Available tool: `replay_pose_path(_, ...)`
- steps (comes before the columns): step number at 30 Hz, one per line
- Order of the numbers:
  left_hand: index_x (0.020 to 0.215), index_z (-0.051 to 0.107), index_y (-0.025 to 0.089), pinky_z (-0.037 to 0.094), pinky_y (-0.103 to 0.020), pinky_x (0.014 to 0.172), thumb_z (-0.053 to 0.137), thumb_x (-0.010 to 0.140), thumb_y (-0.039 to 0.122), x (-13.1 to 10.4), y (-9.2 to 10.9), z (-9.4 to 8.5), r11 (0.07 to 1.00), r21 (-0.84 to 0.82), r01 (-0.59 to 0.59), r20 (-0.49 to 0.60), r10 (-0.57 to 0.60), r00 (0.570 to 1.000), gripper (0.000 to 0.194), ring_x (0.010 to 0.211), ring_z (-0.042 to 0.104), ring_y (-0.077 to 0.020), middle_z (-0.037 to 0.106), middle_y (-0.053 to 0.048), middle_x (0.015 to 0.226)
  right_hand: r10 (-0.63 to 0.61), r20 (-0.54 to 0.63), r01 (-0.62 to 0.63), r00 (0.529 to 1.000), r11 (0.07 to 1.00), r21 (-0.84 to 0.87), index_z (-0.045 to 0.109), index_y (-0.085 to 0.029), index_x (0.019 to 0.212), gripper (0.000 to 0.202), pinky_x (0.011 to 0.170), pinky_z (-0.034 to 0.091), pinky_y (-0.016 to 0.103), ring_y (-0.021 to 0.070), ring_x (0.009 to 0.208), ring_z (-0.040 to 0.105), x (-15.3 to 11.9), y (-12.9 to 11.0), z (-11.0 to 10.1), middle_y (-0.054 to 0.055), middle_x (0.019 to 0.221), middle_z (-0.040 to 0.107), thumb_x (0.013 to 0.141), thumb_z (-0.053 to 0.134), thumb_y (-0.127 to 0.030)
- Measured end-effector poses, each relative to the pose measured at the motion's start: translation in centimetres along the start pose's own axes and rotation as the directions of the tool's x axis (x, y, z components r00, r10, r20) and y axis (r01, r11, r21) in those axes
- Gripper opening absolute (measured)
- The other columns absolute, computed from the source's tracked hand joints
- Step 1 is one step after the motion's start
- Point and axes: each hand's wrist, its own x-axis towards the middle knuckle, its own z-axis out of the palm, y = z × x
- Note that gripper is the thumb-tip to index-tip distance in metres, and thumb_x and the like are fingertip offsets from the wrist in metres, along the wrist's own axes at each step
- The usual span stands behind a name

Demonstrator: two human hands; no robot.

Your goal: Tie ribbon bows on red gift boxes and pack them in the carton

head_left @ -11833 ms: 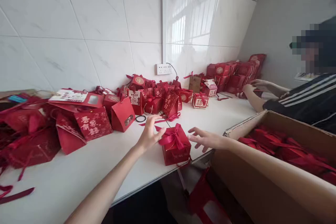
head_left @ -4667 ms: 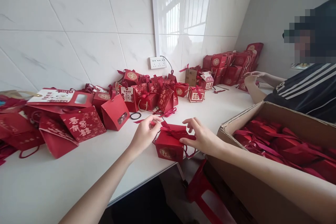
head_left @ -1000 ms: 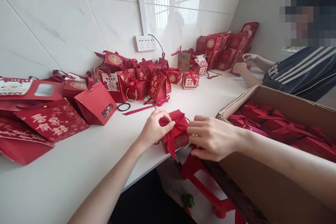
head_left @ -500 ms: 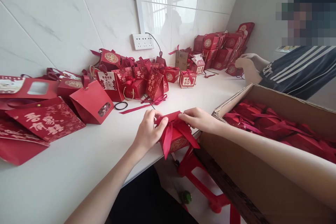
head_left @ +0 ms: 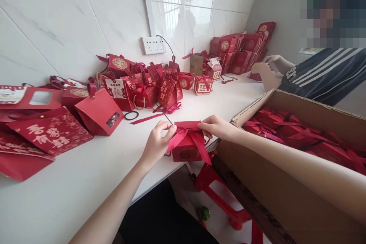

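A small red gift box (head_left: 187, 152) rests at the front edge of the white table (head_left: 114, 175), with a magenta ribbon bow (head_left: 183, 136) tied across its front. At the bow's left side, my left hand (head_left: 158, 137) is closed, thumb and forefinger pinching the ribbon. My right hand (head_left: 214, 126) is closed at the upper right of the box, its fingertips on the ribbon by the top flap; part of those fingers is hidden behind the box.
Red gift boxes (head_left: 145, 95) line the wall. A cardboard carton (head_left: 257, 167) holding ribboned red boxes stands at the right. A person (head_left: 314, 76) works at the far end. A loose ribbon (head_left: 151, 116) and black ring (head_left: 131, 115) lie behind my hands. Below is a red stool (head_left: 225, 198).
The box has turned more level and sits slightly higher in view. The bow's left tail has swung from hanging down to my left fingers. My right hand has moved slightly.
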Motion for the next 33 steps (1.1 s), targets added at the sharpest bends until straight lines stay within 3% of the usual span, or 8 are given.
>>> replay_pose_path(11,0.064,0.048,0.019,0.041,-0.022,0.058,0.047,0.081,0.025,-0.6,-1.3,1.4,0.997,0.017,-0.075,-0.211,0.076,0.975,0.018,0.066,0.05,-0.0124,0.05,-0.001,0.074,-0.292,-0.091,0.258,0.952,0.927,-0.273,0.044,-0.019,0.062,0.032,0.056,0.034,0.024,0.0104,0.053,0.043,-1.0,0.2,-0.1,-0.001,0.058,0.05,0.086,0.036,-0.038)
replay_pose_path(15,0.062,0.047,0.019,0.043,-0.021,0.057,0.045,0.08,0.023,-0.5,-1.5,1.3,0.995,0.009,-0.101,-0.233,0.1,0.967,0.019,0.07,0.052,-0.0128,0.052,-0.002,0.077,-0.444,-0.091,0.345,0.891,0.795,-0.498,0.05,-0.018,0.065,0.029,0.061,0.036,0.025,0.0131,0.059,0.046,-1.3,0.4,-0.5,0.002,0.064,0.052,0.087,0.038,-0.033)
replay_pose_path(18,0.058,0.043,0.018,0.043,-0.019,0.055,0.046,0.079,0.022,-0.4,-1.4,1.1,0.996,-0.036,-0.087,-0.215,0.078,0.974,0.021,0.07,0.051,-0.0121,0.053,-0.002,0.077,-0.445,-0.165,0.311,0.88,0.804,-0.507,0.055,-0.017,0.072,0.027,0.065,0.039,0.026,0.015,0.066,0.052,-1.6,-0.2,-1.1,0.005,0.072,0.058,0.088,0.039,-0.031)
replay_pose_path(21,0.058,0.042,0.019,0.042,-0.018,0.053,0.047,0.078,0.023,-0.2,-1.0,1.1,0.994,-0.092,-0.055,-0.188,0.037,0.981,0.022,0.067,0.05,-0.0111,0.051,-0.001,0.073,-0.538,-0.272,0.367,0.798,0.791,-0.489,0.06,-0.016,0.088,0.026,0.074,0.043,0.028,0.0175,0.082,0.056,-1.6,-1.5,-1.1,0.008,0.091,0.06,0.088,0.043,-0.035)
replay_pose_path(23,0.057,0.04,0.019,0.041,-0.018,0.051,0.048,0.079,0.025,-0.1,-0.9,1.4,0.989,-0.136,-0.053,-0.163,0.031,0.986,0.024,0.065,0.049,-0.0105,0.049,0.0,0.072,-0.628,-0.235,0.42,0.742,0.709,-0.567,0.061,-0.014,0.095,0.029,0.081,0.043,0.032,0.0209,0.09,0.054,-1.4,-2.0,-0.2,0.01,0.097,0.058,0.085,0.052,-0.039)
replay_pose_path(27,0.057,0.039,0.019,0.04,-0.019,0.05,0.05,0.078,0.027,-0.3,-0.9,1.9,0.984,-0.157,-0.079,-0.143,0.056,0.988,0.025,0.064,0.047,-0.0105,0.048,0.0,0.071,-0.69,-0.087,0.469,0.719,0.573,-0.672,0.062,-0.013,0.093,0.018,0.079,0.045,0.036,0.0219,0.088,0.054,-0.4,-1.2,2.2,0.01,0.092,0.06,0.084,0.058,-0.028)
replay_pose_path(29,0.057,0.039,0.019,0.039,-0.019,0.049,0.049,0.077,0.025,-0.4,-0.9,2.0,0.989,-0.132,-0.072,-0.144,0.053,0.988,0.024,0.06,0.046,-0.01,0.046,0.001,0.067,-0.759,-0.069,0.539,0.648,0.52,-0.663,0.062,-0.015,0.088,0.011,0.076,0.044,0.033,0.0183,0.081,0.054,-0.1,-0.2,2.8,0.007,0.087,0.062,0.088,0.052,-0.02)
replay_pose_path(33,0.054,0.037,0.019,0.037,-0.019,0.048,0.046,0.077,0.021,-0.4,-1.0,1.9,0.994,-0.106,-0.024,-0.169,0.006,0.986,0.025,0.053,0.04,-0.0086,0.044,0.003,0.061,-0.922,-0.026,0.665,0.386,0.298,-0.685,0.06,-0.015,0.089,0.012,0.076,0.042,0.031,0.0157,0.08,0.053,-0.5,1.0,2.3,0.006,0.087,0.064,0.089,0.048,-0.014)
